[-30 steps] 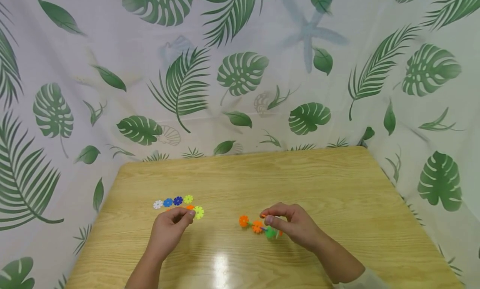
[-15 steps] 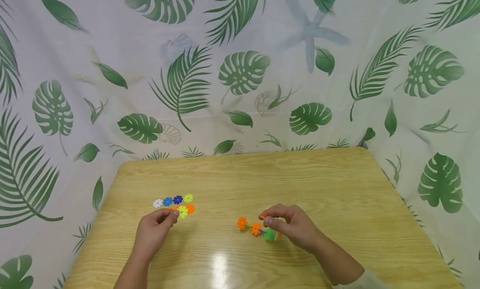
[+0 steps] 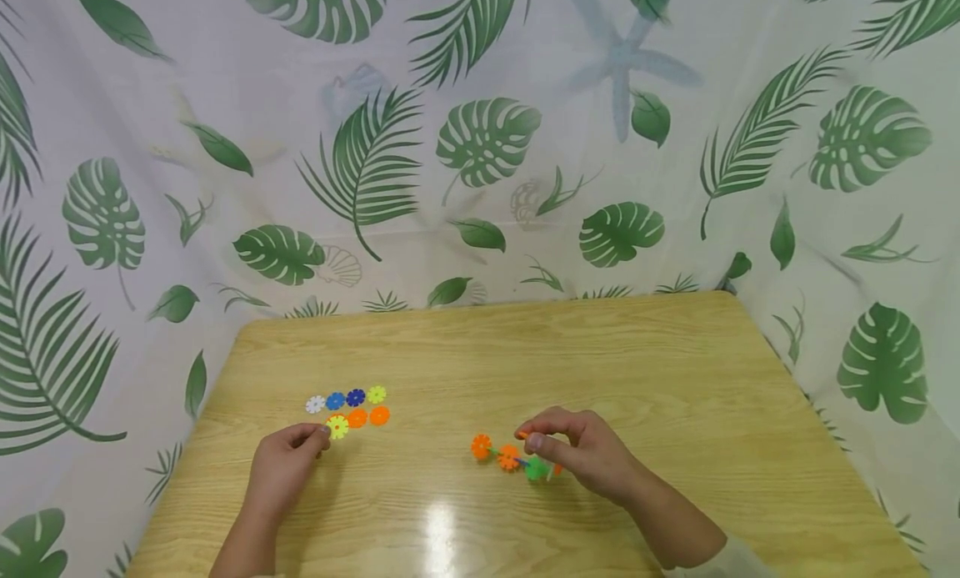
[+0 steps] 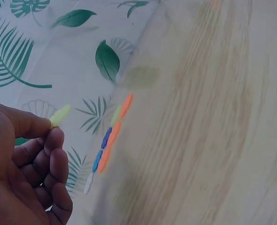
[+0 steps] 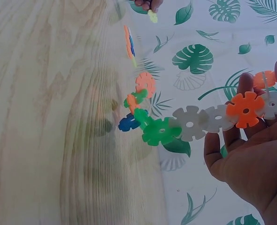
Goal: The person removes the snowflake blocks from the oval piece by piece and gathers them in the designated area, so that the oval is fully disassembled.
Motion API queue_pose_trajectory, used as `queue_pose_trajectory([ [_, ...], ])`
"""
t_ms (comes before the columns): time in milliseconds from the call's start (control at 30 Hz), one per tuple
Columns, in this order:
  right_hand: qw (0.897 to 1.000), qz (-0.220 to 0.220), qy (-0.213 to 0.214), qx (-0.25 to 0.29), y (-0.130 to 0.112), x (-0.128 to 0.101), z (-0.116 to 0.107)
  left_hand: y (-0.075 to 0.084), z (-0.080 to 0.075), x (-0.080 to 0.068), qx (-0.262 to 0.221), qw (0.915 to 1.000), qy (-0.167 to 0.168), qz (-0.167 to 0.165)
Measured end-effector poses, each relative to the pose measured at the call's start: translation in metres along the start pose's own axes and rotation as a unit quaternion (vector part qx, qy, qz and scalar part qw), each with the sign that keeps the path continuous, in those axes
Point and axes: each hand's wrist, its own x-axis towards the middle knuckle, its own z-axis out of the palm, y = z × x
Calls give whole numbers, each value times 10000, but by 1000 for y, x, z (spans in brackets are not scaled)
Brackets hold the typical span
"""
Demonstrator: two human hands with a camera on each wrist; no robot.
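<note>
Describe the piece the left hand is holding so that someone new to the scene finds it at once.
On the wooden table, near its left side, loose flower-shaped discs lie in two short rows. At the near left end of them, the left hand pinches a yellow-green disc at its fingertips. It is the only loose disc held; the rest lie flat.

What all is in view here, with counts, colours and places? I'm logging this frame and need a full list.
Loose snowflake discs: six, white, blue, dark blue and yellow-green in a back row, two orange in front; lying on the table's left part.
Yellow-green disc: one, pinched at the left fingers, beside the orange pair.
Joined disc chain: one, orange, green, blue, white and grey pieces interlocked; right of centre, held at one end.
Table: one, light wood grain.
Backdrop cloth: one, white with green leaf print, behind and around the table.
Left hand: pinches the yellow-green disc.
Right hand: grips the chain's end.
</note>
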Motion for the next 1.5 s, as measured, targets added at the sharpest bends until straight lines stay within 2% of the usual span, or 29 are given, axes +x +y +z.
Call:
queue_pose_trajectory([
  [267, 10000, -46, 1, 9, 0, -1, 0, -13, -9, 12, 457, 9988, 30, -179],
  [433, 10000, -60, 30, 27, -1, -1, 0, -20, -11, 18, 690, 9970, 158, -329],
  [667, 10000, -49, 40, -22, -2, -1, 0, -28, -16, 22, 982, 9945, 300, -222],
  [1033, 9997, -227, 41, -59, -5, -2, -1, -35, -23, 35, 1550, 9876, 165, -172],
  [1233, 9996, -248, 69, -120, -6, -2, -2, -34, -23, 38, 1774, 9841, 56, -48],
  [1500, 9996, -268, 72, -95, -6, -4, -2, -31, -23, 39, 1967, 9804, 34, -80],
])
